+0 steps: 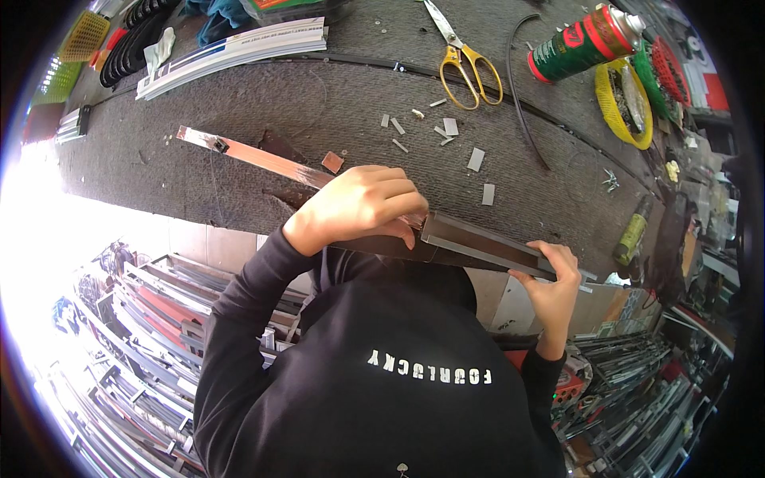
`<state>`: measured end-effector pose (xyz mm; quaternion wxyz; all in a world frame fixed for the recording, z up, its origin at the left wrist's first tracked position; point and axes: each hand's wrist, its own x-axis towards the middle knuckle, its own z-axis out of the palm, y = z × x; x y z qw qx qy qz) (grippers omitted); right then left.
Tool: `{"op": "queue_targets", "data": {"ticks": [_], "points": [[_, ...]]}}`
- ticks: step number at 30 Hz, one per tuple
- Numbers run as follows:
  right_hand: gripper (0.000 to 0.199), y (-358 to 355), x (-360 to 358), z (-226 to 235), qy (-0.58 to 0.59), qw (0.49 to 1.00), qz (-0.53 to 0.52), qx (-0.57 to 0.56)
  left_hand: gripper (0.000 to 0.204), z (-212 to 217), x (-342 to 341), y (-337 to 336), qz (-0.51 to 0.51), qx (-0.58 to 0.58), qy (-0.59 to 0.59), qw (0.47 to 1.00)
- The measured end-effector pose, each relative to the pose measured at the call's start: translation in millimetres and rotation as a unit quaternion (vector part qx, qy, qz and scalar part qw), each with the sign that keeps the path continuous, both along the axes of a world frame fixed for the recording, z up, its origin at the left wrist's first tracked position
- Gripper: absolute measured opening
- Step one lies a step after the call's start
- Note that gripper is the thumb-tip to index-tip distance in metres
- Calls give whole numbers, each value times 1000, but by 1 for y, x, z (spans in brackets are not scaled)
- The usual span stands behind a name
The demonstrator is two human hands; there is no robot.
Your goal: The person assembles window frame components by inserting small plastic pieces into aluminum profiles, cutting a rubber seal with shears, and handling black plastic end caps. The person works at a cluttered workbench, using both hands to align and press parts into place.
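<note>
My left hand [362, 207] is closed, fingers curled over the near end of a long, narrow copper-coloured metal strip [263, 159]. The strip runs from the bench's left side to beneath that hand, with a small black piece on it near its far end. My right hand [554, 283] grips the right end of a dark metal channel [482, 239], thumb on the near side and fingers over the far side. The channel's left end meets my left fingertips; whether strip and channel join there is hidden. A small copper-coloured square [333, 162] lies just beyond my left hand.
On the carpeted bench [239, 103] lie several grey offcuts [476, 159], yellow-handled scissors [470, 76], a black rubber strip [519, 95], a spray can [586, 44] and white profiles [235, 56]. A yellow basket [625, 107] stands right. Racks of metal bars [151, 319] stand below left.
</note>
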<state>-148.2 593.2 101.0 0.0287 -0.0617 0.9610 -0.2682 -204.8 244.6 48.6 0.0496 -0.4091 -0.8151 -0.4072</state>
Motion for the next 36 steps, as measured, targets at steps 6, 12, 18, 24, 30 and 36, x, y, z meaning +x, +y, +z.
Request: {"op": "queue_targets", "data": {"ticks": [6,12,18,24,30,36], "points": [[50,-4,8,-2,24,1000,-4,-3,34,-5,8,-9,12,2,38,999],[53,-7,17,-7,42,999,-8,-1,35,-10,9,-7,19,-3,57,998],[54,-14,28,-16,65,998,-10,14,40,-13,14,-9,17,8,17,1000],[52,-24,28,-17,79,997,-13,16,42,3,15,-47,99,-84,-4,992],[52,-47,24,-21,96,995,-2,16,48,-2,23,-39,110,-27,-62,992],[51,-53,23,-22,101,995,3,22,45,16,31,-73,168,-41,-28,985]]}}
